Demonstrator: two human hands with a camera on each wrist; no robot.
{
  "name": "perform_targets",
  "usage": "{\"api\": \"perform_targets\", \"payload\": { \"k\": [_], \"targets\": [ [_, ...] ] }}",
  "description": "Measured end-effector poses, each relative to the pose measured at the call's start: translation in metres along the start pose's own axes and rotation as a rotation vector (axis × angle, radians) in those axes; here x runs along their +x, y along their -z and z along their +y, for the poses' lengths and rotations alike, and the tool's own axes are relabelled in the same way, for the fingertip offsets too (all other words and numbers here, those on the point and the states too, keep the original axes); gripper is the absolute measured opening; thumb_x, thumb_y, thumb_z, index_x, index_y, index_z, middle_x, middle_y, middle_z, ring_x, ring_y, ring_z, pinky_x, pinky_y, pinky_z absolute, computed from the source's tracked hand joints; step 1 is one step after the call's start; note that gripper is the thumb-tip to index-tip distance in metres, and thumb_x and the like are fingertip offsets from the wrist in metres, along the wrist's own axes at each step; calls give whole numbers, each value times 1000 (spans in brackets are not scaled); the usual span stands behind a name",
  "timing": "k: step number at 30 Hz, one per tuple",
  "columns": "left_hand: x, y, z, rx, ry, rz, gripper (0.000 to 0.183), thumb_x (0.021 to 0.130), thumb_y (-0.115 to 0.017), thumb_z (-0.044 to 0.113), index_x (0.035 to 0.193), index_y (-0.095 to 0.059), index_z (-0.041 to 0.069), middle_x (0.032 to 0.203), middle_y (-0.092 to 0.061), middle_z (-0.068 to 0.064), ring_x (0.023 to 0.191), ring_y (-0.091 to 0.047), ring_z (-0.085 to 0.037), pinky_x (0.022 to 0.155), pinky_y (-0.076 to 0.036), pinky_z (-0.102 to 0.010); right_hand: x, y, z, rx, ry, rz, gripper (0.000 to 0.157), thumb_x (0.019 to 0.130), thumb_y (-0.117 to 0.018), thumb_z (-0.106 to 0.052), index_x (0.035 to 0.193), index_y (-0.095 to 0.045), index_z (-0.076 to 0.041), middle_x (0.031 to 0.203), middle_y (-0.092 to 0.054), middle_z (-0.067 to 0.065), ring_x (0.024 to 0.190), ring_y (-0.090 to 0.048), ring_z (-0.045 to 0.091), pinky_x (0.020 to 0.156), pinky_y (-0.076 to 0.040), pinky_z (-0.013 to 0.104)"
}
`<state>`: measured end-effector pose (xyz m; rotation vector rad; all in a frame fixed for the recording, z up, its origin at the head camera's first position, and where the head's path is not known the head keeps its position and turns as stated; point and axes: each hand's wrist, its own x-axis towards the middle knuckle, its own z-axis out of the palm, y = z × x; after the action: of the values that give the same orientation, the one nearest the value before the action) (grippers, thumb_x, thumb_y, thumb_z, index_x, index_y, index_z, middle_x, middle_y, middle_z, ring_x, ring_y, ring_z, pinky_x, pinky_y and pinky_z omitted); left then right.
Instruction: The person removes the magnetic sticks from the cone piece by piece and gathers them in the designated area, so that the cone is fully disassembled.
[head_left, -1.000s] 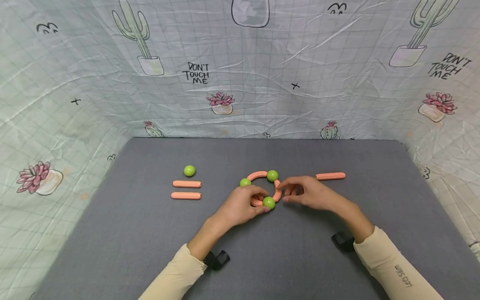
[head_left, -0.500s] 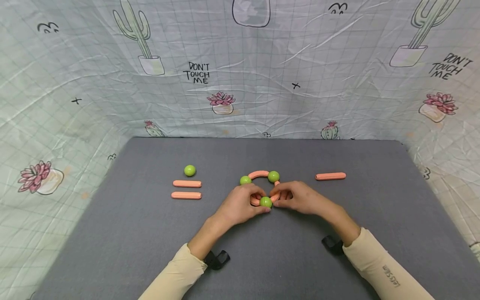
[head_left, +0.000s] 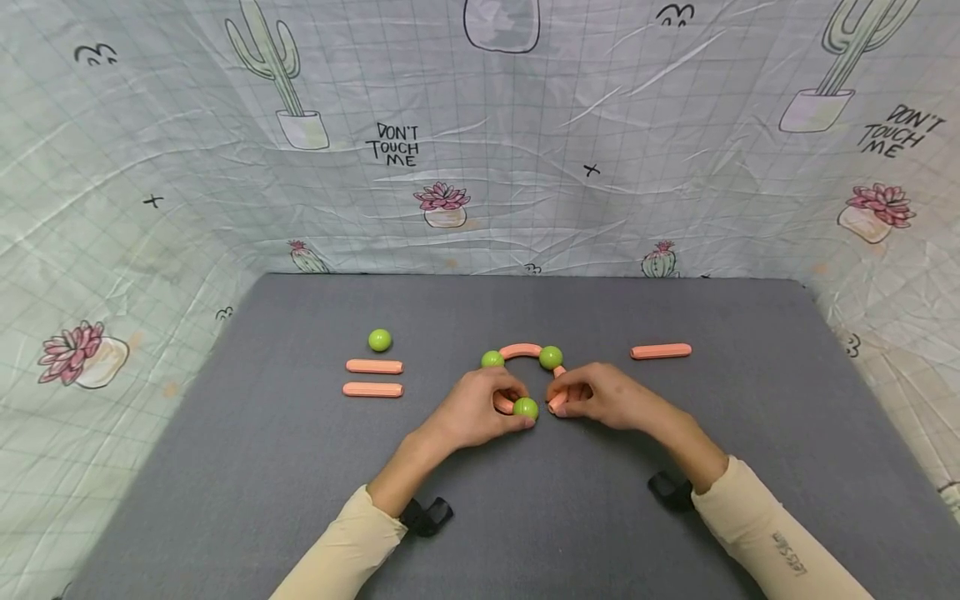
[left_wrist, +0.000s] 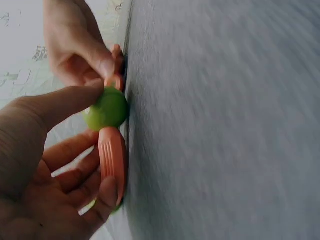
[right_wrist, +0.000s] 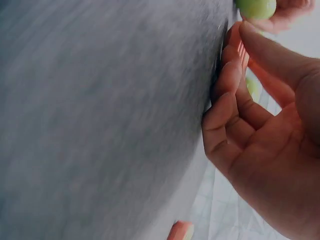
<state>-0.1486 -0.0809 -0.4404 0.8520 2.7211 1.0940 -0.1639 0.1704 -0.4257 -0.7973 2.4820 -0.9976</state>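
Note:
An open ring of orange ridged curved sticks and green balls lies mid-table. My left hand (head_left: pixel 480 407) pinches its near green ball (head_left: pixel 526 409) between thumb and fingers. In the left wrist view, an orange curved stick (left_wrist: pixel 114 155) runs from that ball (left_wrist: pixel 107 110) along the fingers. My right hand (head_left: pixel 603 395) pinches another orange curved stick (head_left: pixel 557 404) near its end, a small gap from the near ball. At the ring's far side, an orange arc (head_left: pixel 521 350) joins two more green balls, one left (head_left: pixel 492 359) and one right (head_left: pixel 551 358). My fingers partly hide both side sticks.
On the left of the grey table (head_left: pixel 300 483) lie two straight orange sticks, an upper one (head_left: pixel 374 367) and a lower one (head_left: pixel 372 390), with a loose green ball (head_left: pixel 380 340) beyond. Another straight orange stick (head_left: pixel 661 352) lies to the right. A printed cloth (head_left: pixel 517 225) hangs behind.
My right hand has come left and taken hold of the right curved stick. The near ball has shifted left with my left hand, opening a gap; the far right ball has shifted slightly right.

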Motion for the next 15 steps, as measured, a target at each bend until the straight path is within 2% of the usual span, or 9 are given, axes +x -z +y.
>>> {"api": "perform_targets", "payload": {
  "k": [4,8,15],
  "targets": [
    [-4,3,-4,0,-10,-22,24,85,-89,27,105,-79,18,101,-71,6,88,-64,-4,80,-54,-19,-6,4,6,19,1,-9,18,96,-76,-18,113,-79,-14,86,-69,-3,73,-57,5,68,-49,22],
    [-8,6,-5,-18,-42,-53,24,87,-87,24,109,-79,17,104,-71,3,91,-65,-8,83,-55,-22,-10,8,11,12,3,-8,22,96,-76,-20,117,-78,-15,92,-69,-2,76,-57,7,69,-49,23],
    [-12,15,-7,-5,-82,-141,30,90,-84,23,119,-79,18,111,-73,5,96,-65,-10,88,-54,-26,-15,15,15,17,-41,4,26,96,-77,-23,121,-78,-19,97,-63,2,79,-56,11,70,-48,25]
  ]
}}
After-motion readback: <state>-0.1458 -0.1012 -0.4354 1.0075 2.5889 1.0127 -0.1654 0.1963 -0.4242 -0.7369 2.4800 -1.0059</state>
